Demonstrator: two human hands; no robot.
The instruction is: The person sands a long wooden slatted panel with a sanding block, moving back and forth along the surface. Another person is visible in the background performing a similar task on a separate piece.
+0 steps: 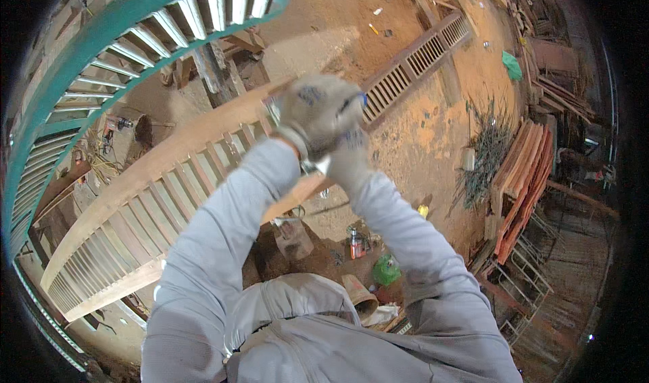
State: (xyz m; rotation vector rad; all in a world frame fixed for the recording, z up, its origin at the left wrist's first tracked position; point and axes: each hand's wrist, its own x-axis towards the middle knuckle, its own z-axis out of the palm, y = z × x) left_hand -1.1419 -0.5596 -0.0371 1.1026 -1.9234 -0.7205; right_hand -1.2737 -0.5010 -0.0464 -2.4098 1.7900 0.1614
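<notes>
My left hand (318, 111), in a grey work glove with dark blue marks, is closed above the right end of a large slatted wooden panel (145, 177). Just below it and touching or nearly touching is my gloved right hand (350, 158), also closed and a little blurred. A small blue tip shows at the left hand's far edge, and something pale and shiny lies between the two wrists. What the fingers hold is hidden by the gloves. The panel is bare light wood with one curved edge and many slats, and it passes beneath my left forearm.
A green-framed panel (128, 41) with pale slats curves over the upper left. Farther off, a long brown slatted panel (405, 72) lies on the dirt floor. Reddish boards (527, 180) are stacked at right. A bucket (362, 300), green bag (387, 269) and red can (357, 246) stand near me.
</notes>
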